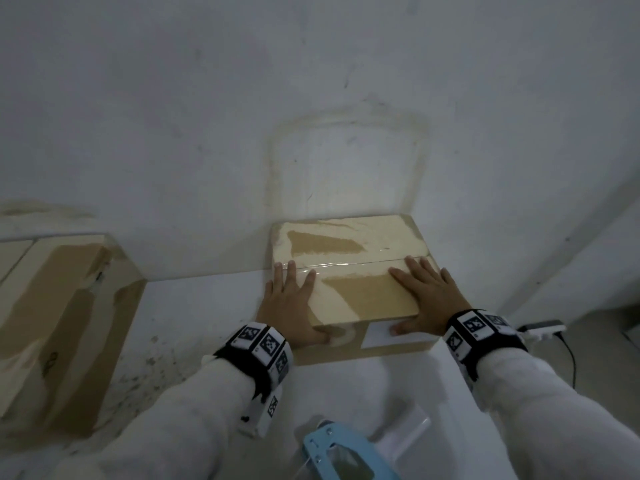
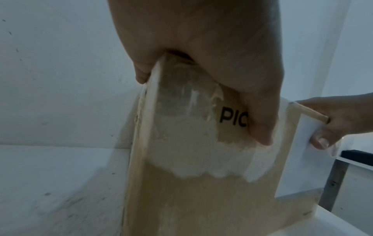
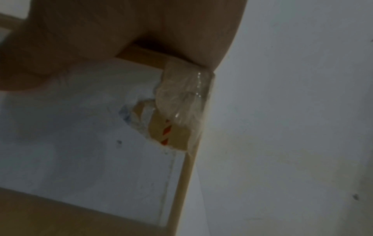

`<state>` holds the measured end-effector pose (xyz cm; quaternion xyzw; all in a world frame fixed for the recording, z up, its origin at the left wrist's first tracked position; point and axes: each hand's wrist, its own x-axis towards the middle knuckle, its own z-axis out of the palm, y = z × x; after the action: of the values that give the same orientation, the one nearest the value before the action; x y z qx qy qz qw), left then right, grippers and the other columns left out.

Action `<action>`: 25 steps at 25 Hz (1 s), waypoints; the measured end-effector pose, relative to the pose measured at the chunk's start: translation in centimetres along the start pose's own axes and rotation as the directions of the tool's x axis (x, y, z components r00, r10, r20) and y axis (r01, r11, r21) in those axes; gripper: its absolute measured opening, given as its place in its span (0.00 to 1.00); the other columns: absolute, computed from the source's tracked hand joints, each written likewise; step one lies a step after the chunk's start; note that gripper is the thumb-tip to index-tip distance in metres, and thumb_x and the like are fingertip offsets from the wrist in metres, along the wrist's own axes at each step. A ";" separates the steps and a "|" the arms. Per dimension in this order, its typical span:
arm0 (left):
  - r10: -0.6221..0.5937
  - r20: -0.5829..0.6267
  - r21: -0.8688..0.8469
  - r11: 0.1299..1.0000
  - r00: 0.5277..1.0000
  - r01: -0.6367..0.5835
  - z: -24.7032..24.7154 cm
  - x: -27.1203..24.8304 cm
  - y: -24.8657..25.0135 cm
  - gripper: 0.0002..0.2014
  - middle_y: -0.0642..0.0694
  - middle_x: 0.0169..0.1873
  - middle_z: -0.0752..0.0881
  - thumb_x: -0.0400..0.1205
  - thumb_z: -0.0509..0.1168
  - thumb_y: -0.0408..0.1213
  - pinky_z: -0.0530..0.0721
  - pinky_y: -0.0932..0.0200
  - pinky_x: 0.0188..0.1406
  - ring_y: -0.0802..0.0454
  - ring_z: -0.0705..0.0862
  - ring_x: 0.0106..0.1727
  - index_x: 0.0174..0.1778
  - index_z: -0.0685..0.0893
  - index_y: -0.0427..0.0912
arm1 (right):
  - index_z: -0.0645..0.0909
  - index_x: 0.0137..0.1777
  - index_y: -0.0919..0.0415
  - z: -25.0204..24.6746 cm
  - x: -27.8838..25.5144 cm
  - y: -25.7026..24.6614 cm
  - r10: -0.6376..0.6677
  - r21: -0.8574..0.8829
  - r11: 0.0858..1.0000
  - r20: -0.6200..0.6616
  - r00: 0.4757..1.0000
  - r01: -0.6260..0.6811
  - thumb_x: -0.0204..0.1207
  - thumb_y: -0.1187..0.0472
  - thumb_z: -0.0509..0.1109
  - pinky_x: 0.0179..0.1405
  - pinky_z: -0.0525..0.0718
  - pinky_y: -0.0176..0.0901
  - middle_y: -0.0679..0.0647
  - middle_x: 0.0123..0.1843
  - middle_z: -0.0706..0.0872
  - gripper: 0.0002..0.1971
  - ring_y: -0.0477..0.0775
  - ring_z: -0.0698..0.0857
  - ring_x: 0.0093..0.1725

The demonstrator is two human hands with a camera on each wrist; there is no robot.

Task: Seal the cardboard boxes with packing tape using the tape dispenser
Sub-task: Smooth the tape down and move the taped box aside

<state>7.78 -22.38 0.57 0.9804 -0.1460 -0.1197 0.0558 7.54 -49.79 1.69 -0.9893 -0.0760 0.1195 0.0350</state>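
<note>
A small cardboard box (image 1: 349,251) stands on the white table against the wall, with a strip of clear tape (image 1: 346,265) along its top seam. My left hand (image 1: 291,299) lies flat on the box's left top corner, fingers straight, thumb on the front face. My right hand (image 1: 426,292) lies flat on the right top corner, its thumb pressing the white label (image 1: 375,336). The left wrist view shows my left hand (image 2: 212,55) over the box (image 2: 191,175) edge. Crinkled tape (image 3: 185,92) wraps a corner under my right hand (image 3: 101,32). The light blue tape dispenser (image 1: 339,452) lies near me, untouched.
A larger cardboard box (image 1: 59,323) with torn tape patches stands at the left of the table. A white device with a black cable (image 1: 543,329) sits low on the right, past the table's edge. The wall rises directly behind the small box.
</note>
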 end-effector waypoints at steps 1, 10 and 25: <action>-0.008 -0.002 0.000 1.000 1.000 0.008 0.0 0.5 0.5 0.62 0.37 0.82 0.33 0.62 0.62 0.77 0.42 0.39 0.81 0.35 0.32 0.82 0.82 0.38 0.49 | 0.43 0.82 0.41 -0.1 0.5 0.7 -0.006 0.001 1.000 -0.003 1.000 0.006 0.53 0.26 0.71 0.81 0.41 0.63 0.52 0.86 0.39 0.60 0.58 0.40 0.84; -0.050 -0.006 0.036 0.998 0.999 0.051 -0.2 0.8 1.4 0.61 0.40 0.82 0.35 0.62 0.60 0.78 0.40 0.40 0.82 0.37 0.34 0.83 0.82 0.38 0.50 | 0.43 0.82 0.43 0.0 1.1 1.4 -0.055 -0.040 0.998 -0.042 0.998 0.053 0.56 0.25 0.68 0.80 0.40 0.65 0.56 0.86 0.41 0.58 0.61 0.41 0.84; -0.201 -0.102 -0.182 0.967 0.974 0.180 -3.4 -11.6 -13.0 0.45 0.47 0.84 0.47 0.75 0.63 0.63 0.44 0.43 0.83 0.50 0.43 0.85 0.83 0.51 0.49 | 0.64 0.77 0.53 -0.3 -1.3 -26.0 -0.505 -0.063 0.863 -0.102 0.857 0.501 0.76 0.43 0.61 0.80 0.44 0.63 0.53 0.85 0.53 0.31 0.55 0.45 0.85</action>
<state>1.44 -6.28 4.48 0.9869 -0.0365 -0.0777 0.1368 2.70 -24.40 4.57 -0.9407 -0.3316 0.0480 0.0524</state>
